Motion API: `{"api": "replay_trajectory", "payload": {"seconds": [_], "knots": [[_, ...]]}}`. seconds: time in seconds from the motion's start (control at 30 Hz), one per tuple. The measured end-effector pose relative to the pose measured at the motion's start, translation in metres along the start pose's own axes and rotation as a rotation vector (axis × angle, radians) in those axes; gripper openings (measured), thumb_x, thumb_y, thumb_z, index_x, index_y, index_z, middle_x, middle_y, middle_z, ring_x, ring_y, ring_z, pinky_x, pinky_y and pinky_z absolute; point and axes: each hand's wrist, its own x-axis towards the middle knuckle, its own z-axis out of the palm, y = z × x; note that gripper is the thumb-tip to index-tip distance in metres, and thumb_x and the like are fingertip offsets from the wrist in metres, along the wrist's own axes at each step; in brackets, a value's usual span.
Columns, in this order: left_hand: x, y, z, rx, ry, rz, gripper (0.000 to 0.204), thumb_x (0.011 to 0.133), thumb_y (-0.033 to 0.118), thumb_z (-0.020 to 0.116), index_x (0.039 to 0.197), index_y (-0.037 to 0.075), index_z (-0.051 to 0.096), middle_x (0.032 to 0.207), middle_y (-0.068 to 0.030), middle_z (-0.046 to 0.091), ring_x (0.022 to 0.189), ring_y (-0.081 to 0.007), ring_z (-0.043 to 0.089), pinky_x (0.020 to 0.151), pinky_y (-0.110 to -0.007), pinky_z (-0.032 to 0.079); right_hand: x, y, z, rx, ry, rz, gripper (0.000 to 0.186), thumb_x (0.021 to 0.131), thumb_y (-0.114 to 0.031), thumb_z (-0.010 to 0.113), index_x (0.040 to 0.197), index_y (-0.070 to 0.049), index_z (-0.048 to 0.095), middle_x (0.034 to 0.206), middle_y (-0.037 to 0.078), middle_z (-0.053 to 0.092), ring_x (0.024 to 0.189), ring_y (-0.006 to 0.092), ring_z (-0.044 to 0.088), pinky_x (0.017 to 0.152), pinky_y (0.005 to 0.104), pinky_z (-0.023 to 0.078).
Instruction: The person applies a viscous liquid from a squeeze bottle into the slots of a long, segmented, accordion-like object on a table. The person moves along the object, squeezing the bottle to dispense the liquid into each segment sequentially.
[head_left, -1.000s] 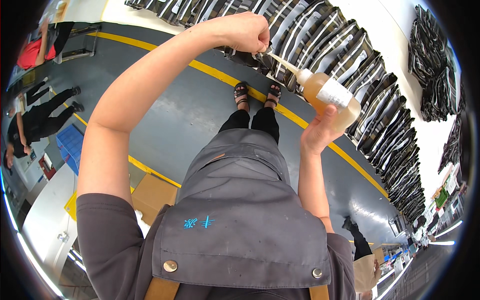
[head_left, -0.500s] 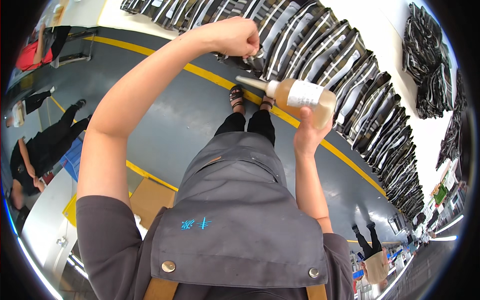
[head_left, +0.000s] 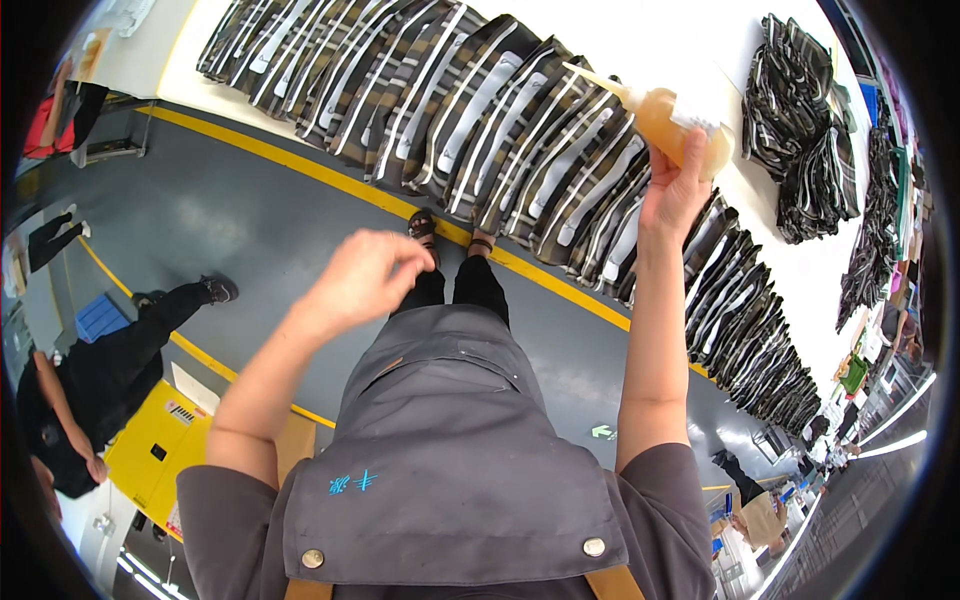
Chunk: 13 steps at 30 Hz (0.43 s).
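Observation:
My right hand (head_left: 675, 185) is wrapped round a squeeze bottle (head_left: 665, 125) of amber liquid with a white label. The bottle lies tilted in the air over the table, its long narrow nozzle pointing to the far left. Below it runs a long overlapping row of plaid fabric pieces (head_left: 430, 110) in dark, brown and white, with pale patches showing between them. My left hand (head_left: 370, 275) hovers over the floor in front of my apron, apart from the fabric. Its fingers are curled in, and nothing shows between them.
The white table (head_left: 680, 40) carries bundled plaid stacks (head_left: 800, 130) to the right. A yellow line (head_left: 330, 180) runs along the floor before it. At the left stand another person in black (head_left: 110, 370), a yellow cabinet (head_left: 150, 450) and a blue crate (head_left: 101, 318).
My left hand has left the fabric edge and come back toward my body. My right hand has carried the bottle farther out over the table. The view has shifted.

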Motion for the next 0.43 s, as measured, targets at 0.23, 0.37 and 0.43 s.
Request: {"api": "replay_trajectory", "payload": {"seconds": [0.23,0.37,0.43], "knots": [[-0.011,0.001,0.056,-0.096,-0.065,-0.242,0.015,0.082,0.009,0.054,0.090,0.005,0.067,0.067,-0.0087,0.062,0.054,-0.0154,0.056,0.053,-0.030,0.044,0.031,0.005,0.014,-0.069,0.012,0.036,0.044,0.078,-0.026,0.071,0.111,-0.005,0.051,0.107,0.005,0.055,0.101,0.0171,0.054,0.082,0.0323,0.052],[-0.011,-0.003,0.071,-0.056,0.001,-0.182,0.015,0.082,0.012,0.055,0.090,0.005,0.067,0.070,-0.0102,0.063,0.055,-0.0157,0.056,0.055,-0.032,0.045,0.040,0.009,0.014,-0.077,0.002,0.048,0.045,0.077,-0.027,0.072,0.110,-0.005,0.051,0.108,0.005,0.054,0.101,0.0169,0.054,0.081,0.0321,0.052],[-0.010,-0.004,0.074,-0.032,0.034,-0.162,0.015,0.082,0.013,0.056,0.089,0.005,0.067,0.071,-0.0117,0.064,0.056,-0.0161,0.057,0.056,-0.033,0.045,0.042,0.012,0.014,-0.082,-0.004,0.071,0.048,0.077,-0.028,0.072,0.113,-0.006,0.048,0.111,0.006,0.053,0.103,0.0168,0.053,0.082,0.0322,0.052]]}}
